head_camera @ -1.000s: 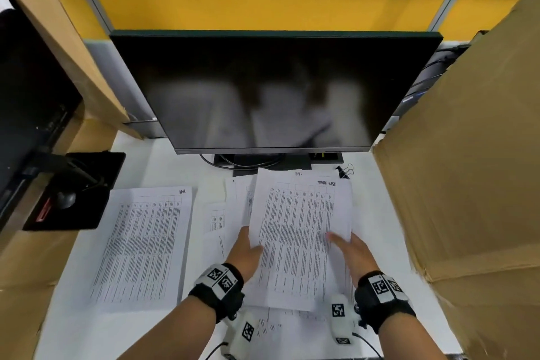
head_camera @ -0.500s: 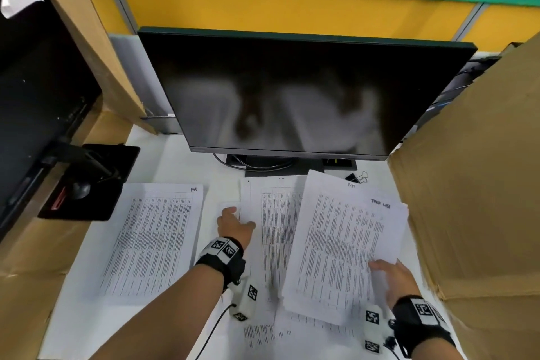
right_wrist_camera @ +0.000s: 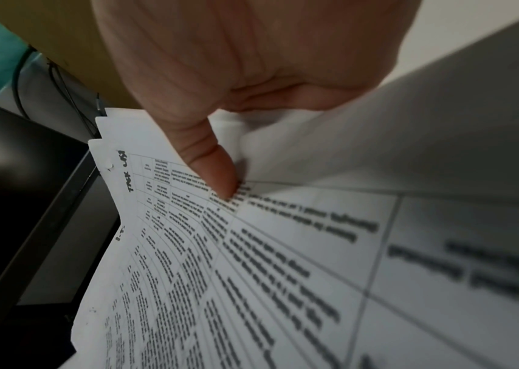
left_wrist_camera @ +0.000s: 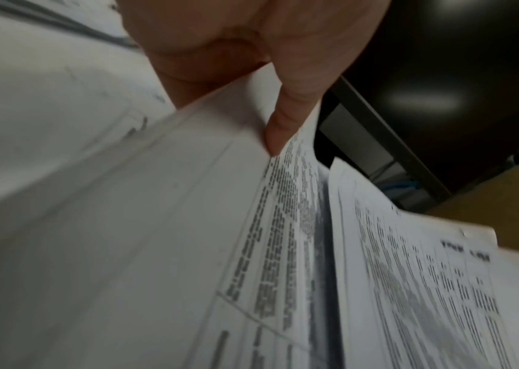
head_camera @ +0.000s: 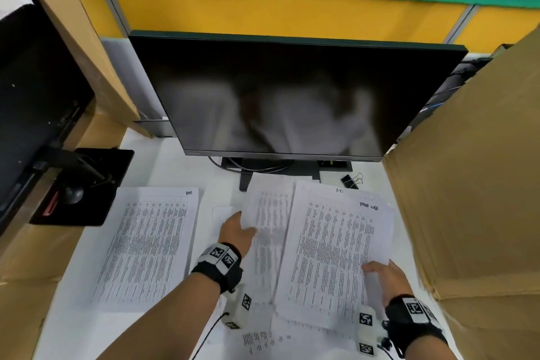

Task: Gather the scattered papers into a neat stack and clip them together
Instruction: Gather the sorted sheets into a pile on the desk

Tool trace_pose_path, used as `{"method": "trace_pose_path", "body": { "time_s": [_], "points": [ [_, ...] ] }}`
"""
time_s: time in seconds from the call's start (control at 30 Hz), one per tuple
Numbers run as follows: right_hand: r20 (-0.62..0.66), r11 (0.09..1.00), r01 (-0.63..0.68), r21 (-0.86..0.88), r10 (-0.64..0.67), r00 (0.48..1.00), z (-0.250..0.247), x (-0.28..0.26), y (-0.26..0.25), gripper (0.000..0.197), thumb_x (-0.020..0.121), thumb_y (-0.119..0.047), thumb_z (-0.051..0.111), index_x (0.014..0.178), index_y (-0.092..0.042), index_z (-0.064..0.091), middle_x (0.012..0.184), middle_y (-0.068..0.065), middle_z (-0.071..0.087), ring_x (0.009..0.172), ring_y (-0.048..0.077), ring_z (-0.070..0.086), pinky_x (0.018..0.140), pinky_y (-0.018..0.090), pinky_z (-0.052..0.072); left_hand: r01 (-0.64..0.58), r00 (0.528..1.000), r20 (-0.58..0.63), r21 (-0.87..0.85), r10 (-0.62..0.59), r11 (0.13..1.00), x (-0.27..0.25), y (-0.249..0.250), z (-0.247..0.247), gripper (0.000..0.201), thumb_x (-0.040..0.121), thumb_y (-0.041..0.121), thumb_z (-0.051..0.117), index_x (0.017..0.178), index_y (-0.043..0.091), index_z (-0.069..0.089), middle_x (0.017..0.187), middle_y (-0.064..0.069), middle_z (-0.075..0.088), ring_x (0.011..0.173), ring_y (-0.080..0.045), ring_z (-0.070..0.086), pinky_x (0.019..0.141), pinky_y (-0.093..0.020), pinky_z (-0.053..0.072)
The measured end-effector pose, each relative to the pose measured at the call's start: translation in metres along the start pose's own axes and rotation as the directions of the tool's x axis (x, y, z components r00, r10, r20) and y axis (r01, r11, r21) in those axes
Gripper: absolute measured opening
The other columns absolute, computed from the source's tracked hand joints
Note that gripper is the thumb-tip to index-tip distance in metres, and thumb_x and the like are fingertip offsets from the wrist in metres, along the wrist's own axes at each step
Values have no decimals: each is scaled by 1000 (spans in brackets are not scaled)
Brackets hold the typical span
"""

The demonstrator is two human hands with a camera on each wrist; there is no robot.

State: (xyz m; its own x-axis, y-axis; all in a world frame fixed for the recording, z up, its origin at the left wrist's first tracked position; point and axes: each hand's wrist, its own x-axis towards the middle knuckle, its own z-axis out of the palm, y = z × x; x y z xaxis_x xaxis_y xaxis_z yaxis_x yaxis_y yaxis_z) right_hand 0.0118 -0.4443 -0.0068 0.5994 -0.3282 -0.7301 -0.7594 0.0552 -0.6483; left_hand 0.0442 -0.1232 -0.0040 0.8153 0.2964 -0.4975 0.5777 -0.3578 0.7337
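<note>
Left hand [head_camera: 237, 230] pinching a lifted sheet [head_camera: 267, 207]. Right hand [head_camera: 385, 275] clamped on paper bundle [head_camera: 333, 257], thumb on top. Binder clip [head_camera: 349, 180] behind on bench [head_camera: 163, 161].

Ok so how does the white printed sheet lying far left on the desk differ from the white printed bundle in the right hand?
The far-left printed sheet lies flat on the white desk, untouched; the right-hand bundle is pinched at its edge by the right hand and raised off the papers beneath. The sheet looks single; the bundle shows several fanned, offset corners. Both carry dense printed tables with a handwritten note at the top right.
</note>
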Motion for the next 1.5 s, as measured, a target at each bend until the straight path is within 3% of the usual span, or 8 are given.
{"method": "trace_pose_path", "body": {
  "time_s": [0.13, 0.37, 0.6, 0.93, 1.03, 1.17, 1.33, 1.5],
  "points": [
    [-51, 998, 52, -38, -54, 997, -6, 4, -5, 15, 81, 4, 59, 91, -6, 63, 100, 17, 65, 78, 26, 55, 69, 30, 41, -9, 997, -81, -28, 7, 1000, 8, 2, -62, 31, 90, 7, 58, 121, 5, 59, 110, -6, 64, 96, -23, 59, 75, -26, 48],
    [-55, 985, 127, -114, -134, 989, 3, 6, -20, 25, 80, 6, 55, 102, 2, 65, 107, 17, 67, 93, 29, 57, 64, 26, 40, -44, 970, -245, -223, -12, 974, 8, -5, -147, 20, 83, 2, 62, 101, 8, 68, 99, -9, 67, 97, -27, 61, 90, -35, 44],
    [56, 964, 208, -163, -201, 978, 42, -4, -31, 25, 79, 7, 54, 101, 3, 66, 96, 12, 66, 76, 15, 55, 60, 25, 40, 6, 975, -202, -389, -91, 921, -4, -13, -139, 26, 85, 2, 60, 108, 10, 66, 107, -4, 66, 103, -23, 56, 101, -38, 38],
    [58, 955, 251, -161, -245, 968, 49, -1, -29, 20, 78, 6, 54, 91, -4, 66, 93, 11, 67, 87, 26, 59, 65, 24, 44, 112, 980, -154, -116, -129, 987, 4, -34, -112, 51, 90, 32, 54, 134, 6, 50, 135, -10, 55, 124, -32, 50, 106, -50, 38],
    [53, 952, 248, -182, -242, 969, 45, -1, -28, 22, 78, 4, 55, 94, -2, 67, 93, 10, 67, 88, 26, 59, 64, 24, 43, 181, 981, -60, -88, -187, 979, 6, -37, -101, 54, 88, 38, 52, 133, 8, 50, 134, -11, 56, 119, -32, 54, 100, -49, 45],
    [85, 927, 239, -288, -223, 971, 47, 4, -22, 22, 79, 4, 54, 98, 2, 66, 97, 15, 66, 85, 26, 56, 61, 24, 41, -28, 996, -74, 178, 41, 984, -8, -24, -83, 23, 99, 23, 43, 103, 5, 58, 93, -10, 65, 87, -29, 62, 77, -35, 52],
    [108, 887, 240, -396, -215, 971, 48, 6, -13, 15, 84, 5, 54, 96, -1, 62, 96, 15, 63, 87, 26, 55, 61, 26, 39, -227, 936, -100, 559, 337, 797, -32, 5, -92, 31, 100, 24, 39, 122, 12, 56, 79, -6, 66, 65, -20, 63, 57, -26, 50],
    [119, 883, 232, -407, -200, 972, 47, 5, -9, 19, 84, 6, 54, 100, -3, 61, 99, 16, 63, 87, 26, 55, 59, 24, 37, -400, 814, -122, 592, 568, 700, -65, 54, -106, 27, 101, 26, 35, 109, 15, 58, 79, -1, 63, 69, -22, 60, 63, -29, 49]
  ]
}}
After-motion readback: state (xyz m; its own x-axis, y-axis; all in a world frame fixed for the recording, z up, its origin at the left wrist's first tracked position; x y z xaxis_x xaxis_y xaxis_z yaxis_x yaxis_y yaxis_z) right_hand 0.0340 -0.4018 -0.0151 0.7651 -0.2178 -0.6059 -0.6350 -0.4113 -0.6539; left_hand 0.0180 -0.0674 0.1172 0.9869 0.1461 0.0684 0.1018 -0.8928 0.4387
